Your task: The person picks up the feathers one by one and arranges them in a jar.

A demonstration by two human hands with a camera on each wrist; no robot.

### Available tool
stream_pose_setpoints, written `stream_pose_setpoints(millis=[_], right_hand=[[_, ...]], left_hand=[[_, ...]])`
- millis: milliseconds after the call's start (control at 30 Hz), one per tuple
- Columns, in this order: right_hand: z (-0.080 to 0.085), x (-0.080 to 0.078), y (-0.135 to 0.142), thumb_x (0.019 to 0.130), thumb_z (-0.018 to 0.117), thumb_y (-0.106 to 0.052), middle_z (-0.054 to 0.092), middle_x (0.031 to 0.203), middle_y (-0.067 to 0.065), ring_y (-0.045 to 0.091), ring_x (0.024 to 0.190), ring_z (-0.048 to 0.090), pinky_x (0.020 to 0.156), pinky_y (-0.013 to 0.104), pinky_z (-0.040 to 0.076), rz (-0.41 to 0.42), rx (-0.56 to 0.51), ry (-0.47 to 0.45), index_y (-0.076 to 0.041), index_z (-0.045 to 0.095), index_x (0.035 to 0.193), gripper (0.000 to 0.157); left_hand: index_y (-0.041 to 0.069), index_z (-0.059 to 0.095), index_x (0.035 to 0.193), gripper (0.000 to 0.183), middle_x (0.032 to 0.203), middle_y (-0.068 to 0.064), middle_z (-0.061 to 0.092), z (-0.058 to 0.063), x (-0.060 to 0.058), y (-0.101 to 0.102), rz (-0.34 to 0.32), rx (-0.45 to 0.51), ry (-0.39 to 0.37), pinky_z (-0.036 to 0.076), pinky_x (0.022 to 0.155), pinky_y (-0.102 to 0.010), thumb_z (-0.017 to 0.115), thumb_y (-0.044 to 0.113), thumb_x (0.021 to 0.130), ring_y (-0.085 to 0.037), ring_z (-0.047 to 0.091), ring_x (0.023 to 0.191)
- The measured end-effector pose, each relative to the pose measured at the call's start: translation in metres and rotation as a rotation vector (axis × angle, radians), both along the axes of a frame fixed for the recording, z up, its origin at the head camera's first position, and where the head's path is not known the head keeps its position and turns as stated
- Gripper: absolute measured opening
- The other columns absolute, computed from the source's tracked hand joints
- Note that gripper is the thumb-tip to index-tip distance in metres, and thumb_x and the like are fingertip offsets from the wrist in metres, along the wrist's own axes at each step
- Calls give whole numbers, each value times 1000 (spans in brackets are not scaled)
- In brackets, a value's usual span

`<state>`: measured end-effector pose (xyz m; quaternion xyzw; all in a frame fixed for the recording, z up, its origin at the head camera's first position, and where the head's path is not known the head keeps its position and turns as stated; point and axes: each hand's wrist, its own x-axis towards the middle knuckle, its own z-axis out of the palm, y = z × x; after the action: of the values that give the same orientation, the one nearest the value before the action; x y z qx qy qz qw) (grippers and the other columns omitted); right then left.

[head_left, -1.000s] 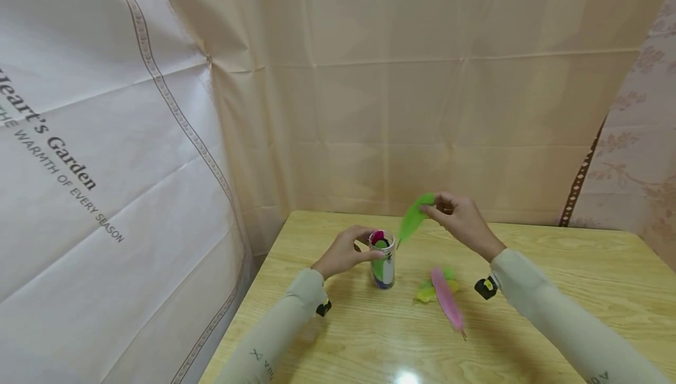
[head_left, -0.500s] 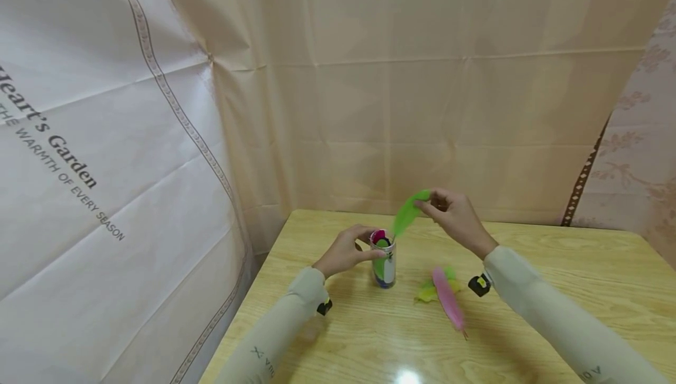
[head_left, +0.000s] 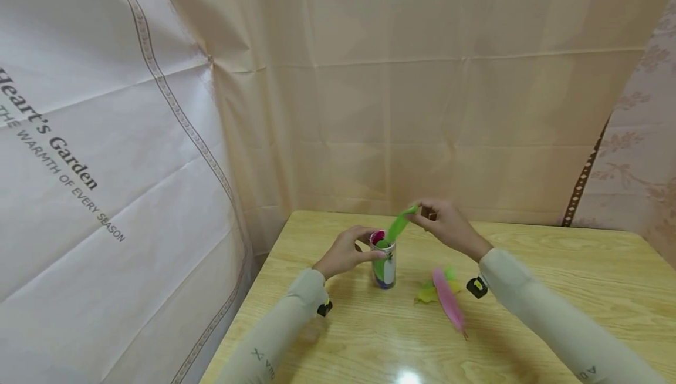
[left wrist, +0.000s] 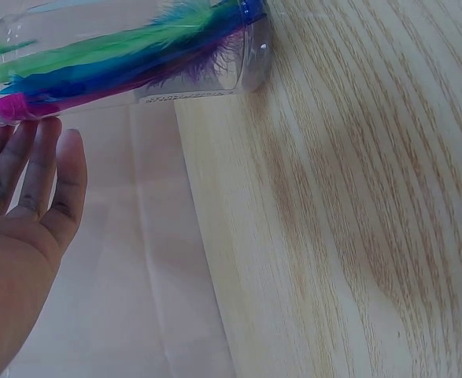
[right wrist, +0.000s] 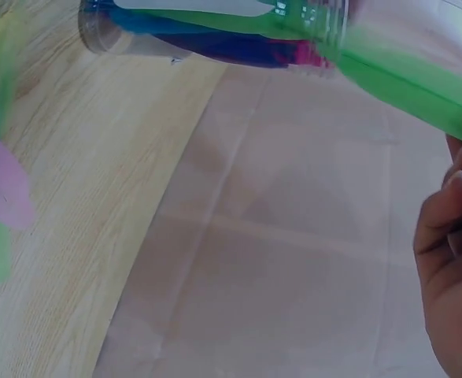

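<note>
A clear plastic jar [head_left: 389, 272] stands upright on the table, with green, blue and magenta feathers inside. My left hand [head_left: 344, 252] grips it near the rim, thumb in front and fingers behind. In the left wrist view, the fingertips [left wrist: 48, 130] lie against the jar's mouth end. My right hand [head_left: 449, 225] pinches a bright green feather [head_left: 399, 225] by its upper end. The feather slants down to the left, its lower part inside the jar's mouth. In the right wrist view, the green feather [right wrist: 412, 88] runs from the jar opening to my fingers.
Right of the jar, a pink feather [head_left: 448, 300] lies across a yellow feather [head_left: 426, 295] and a pale green feather [head_left: 449, 273] on the wooden table [head_left: 338, 337]. A beige cloth [head_left: 380, 108] hangs behind the table's far edge, and a printed white cloth [head_left: 105, 167] hangs at the left.
My right hand has moved left and down, bringing the green feather from beside the jar into its mouth. The left hand and the jar have stayed in place.
</note>
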<state>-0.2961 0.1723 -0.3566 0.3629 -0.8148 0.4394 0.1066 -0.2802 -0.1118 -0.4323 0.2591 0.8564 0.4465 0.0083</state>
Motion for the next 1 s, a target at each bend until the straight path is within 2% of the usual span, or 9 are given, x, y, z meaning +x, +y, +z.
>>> stream_pose_setpoints(millis=[167,567,833,1000], right_hand=[[-5,1,-4,98,73,-16,63,76,-2,12,58,51,50,26,44,44,52,-6,-21,77,107,12],[-12,-3,-8,98,72,-14,67,85,-8,14,63,54,54,26,47,66,77,-41,-22,77,107,13],[-20,-8,-10,98,73,-12,74,98,-1,14,66,57,57,27,49,90,88,-37,-21,76,106,13],[-25,-9,-13,98,73,-14,72,101,-4,13,70,57,60,29,50,109,91,-47,-19,76,106,10]], left_hand=[[21,62,142,64,125,10,63,-1,1,0,8,-12,-4,56,84,-28,79,51,88,-8,63,105],[22,62,142,63,123,11,64,-2,0,-1,11,-11,-7,56,83,-29,79,51,88,-8,62,105],[23,62,142,64,124,11,63,-2,-1,0,13,-12,6,56,84,-29,78,52,88,-8,62,105],[22,62,142,63,125,10,63,-2,-1,1,3,-6,9,56,86,-31,79,51,88,-9,62,106]])
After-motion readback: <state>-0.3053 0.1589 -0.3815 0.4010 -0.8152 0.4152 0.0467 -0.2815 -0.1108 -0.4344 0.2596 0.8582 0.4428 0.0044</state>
